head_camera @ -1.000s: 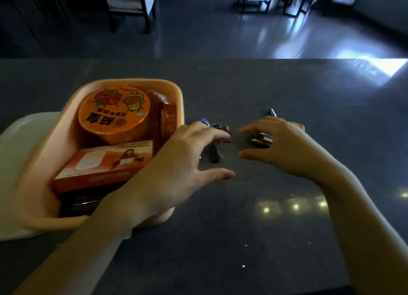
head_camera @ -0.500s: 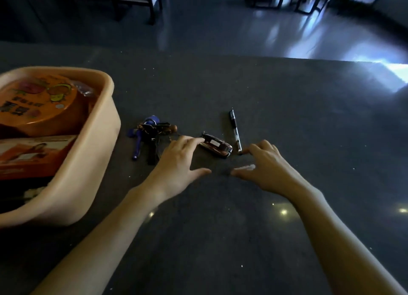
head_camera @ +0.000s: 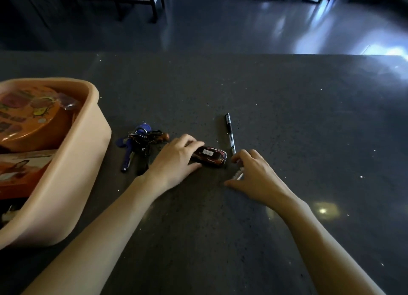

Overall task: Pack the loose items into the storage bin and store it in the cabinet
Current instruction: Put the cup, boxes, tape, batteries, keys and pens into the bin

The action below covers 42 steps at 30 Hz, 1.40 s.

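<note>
Head view: fob point(head_camera: 209, 156) on counter point(head_camera: 287, 109), my left hand point(head_camera: 176, 160) pinching its end to lift toward bin point(head_camera: 88, 144); right hand point(head_camera: 256, 173) half-curled over small pale thing, grip unclear; keys point(head_camera: 139, 144), pen point(head_camera: 230, 133) loose nearby

Ahead of both sets of fingers point(head_camera: 192, 143), wide bare counter point(head_camera: 287, 109) out to its far edge. Between them, a red car key fob point(head_camera: 209, 156); just beyond the right-hand fingers, a pen point(head_camera: 229, 133). Left of the left-hand fingers, a key bunch point(head_camera: 139, 142), then the peach storage bin point(head_camera: 88, 144) wall, blocking that side. Nearer than the fingers, open counter.
</note>
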Each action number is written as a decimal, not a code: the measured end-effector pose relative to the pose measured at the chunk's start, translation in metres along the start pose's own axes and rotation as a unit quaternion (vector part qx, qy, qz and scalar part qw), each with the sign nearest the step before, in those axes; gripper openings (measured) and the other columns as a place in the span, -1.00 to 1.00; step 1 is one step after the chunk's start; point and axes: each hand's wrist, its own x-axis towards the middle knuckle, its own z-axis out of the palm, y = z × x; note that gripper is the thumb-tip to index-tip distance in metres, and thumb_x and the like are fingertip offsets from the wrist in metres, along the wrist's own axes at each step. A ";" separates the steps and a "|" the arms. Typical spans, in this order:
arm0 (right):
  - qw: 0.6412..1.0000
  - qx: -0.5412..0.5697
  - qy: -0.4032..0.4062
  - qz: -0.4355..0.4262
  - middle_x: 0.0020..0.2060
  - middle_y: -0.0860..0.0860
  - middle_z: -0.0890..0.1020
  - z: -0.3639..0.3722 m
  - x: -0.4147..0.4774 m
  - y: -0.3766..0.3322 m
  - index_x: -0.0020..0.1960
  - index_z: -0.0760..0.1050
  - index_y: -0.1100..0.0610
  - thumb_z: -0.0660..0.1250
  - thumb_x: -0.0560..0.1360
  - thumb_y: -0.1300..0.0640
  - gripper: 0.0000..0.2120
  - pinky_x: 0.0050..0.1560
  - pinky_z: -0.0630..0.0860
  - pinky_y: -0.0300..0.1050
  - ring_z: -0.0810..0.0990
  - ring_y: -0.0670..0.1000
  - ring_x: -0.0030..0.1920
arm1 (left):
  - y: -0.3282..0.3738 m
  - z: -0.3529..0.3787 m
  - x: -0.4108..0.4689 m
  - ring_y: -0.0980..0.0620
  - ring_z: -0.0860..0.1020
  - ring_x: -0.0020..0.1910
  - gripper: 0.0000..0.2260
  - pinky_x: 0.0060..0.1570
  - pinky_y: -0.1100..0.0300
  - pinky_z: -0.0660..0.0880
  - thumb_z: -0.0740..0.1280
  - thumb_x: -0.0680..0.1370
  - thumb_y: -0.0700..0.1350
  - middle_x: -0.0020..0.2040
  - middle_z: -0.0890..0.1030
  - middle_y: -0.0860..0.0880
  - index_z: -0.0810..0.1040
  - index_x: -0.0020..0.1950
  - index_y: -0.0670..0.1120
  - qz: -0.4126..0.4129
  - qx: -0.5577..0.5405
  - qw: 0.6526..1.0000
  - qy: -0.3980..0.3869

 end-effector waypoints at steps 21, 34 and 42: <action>0.999 0.041 0.022 -0.022 0.05 -0.08 0.39 -0.026 -0.001 -0.006 0.22 0.36 -0.03 0.50 0.27 -0.07 -0.41 -0.05 0.32 -0.30 0.42 -0.09 0.05 | 0.027 0.027 0.023 -0.13 0.14 0.39 -0.01 0.34 0.00 0.14 0.47 0.29 0.20 0.43 0.16 -0.11 -0.08 0.50 0.02 -0.103 -0.106 0.989 -0.025; 0.983 0.073 0.050 -0.162 -0.01 -0.13 0.40 -0.042 0.013 -0.069 0.17 0.38 -0.06 0.54 0.23 -0.01 -0.42 -0.20 0.27 -0.52 0.41 -0.23 -0.05 | 0.004 -0.073 -0.060 0.11 0.25 0.25 -0.19 0.20 0.32 0.19 0.56 0.22 0.01 0.21 0.29 0.12 0.18 0.34 0.09 -0.060 -0.152 0.985 0.058; 0.947 0.088 -0.008 -0.308 0.03 -0.17 0.38 -0.023 0.011 -0.199 0.13 0.27 -0.18 0.48 0.25 -0.06 -0.45 -0.19 0.32 -0.44 0.39 -0.31 -0.07 | -0.055 -0.169 -0.170 0.47 0.24 0.22 -0.22 0.09 0.60 0.21 0.56 0.15 0.11 0.17 0.23 0.45 0.18 0.21 0.30 -0.130 -0.131 0.974 0.130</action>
